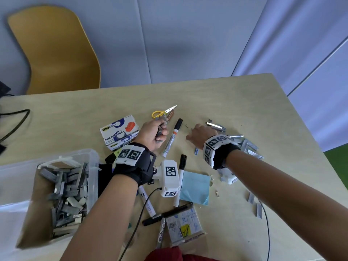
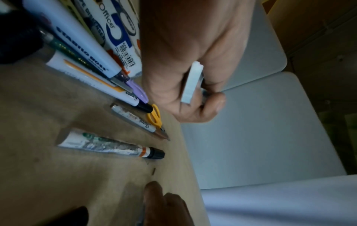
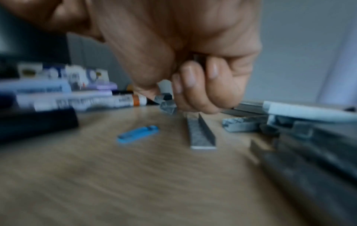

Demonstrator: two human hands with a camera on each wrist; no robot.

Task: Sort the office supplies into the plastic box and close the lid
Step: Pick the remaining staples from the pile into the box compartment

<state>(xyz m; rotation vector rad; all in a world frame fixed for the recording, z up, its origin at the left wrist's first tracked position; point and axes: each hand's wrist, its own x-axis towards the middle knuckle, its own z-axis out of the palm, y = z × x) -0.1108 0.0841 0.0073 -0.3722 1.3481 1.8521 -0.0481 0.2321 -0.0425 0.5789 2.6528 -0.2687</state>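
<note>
The clear plastic box [image 1: 90,154] stands at the near left, with several grey staple strips [image 1: 66,189] inside it. My left hand [image 1: 154,132] is raised over the table's middle and grips a bundle of staple strips [image 2: 193,82]. To its right, my right hand [image 1: 199,134] is low over the table beside the loose staple pile [image 1: 244,146]. Its fingers [image 3: 193,85] curl over short staple pieces [image 3: 166,104] in a blurred right wrist view. A long staple strip [image 3: 201,134] and a blue clip [image 3: 138,133] lie below that hand.
A tape dispenser carton [image 1: 120,132], yellow scissors [image 1: 162,112], markers [image 1: 172,140], blue sticky notes [image 1: 195,187] and a staple carton [image 1: 184,227] lie scattered on the table. A yellow chair [image 1: 56,49] stands beyond the far edge. A black cable [image 1: 18,119] lies at the left.
</note>
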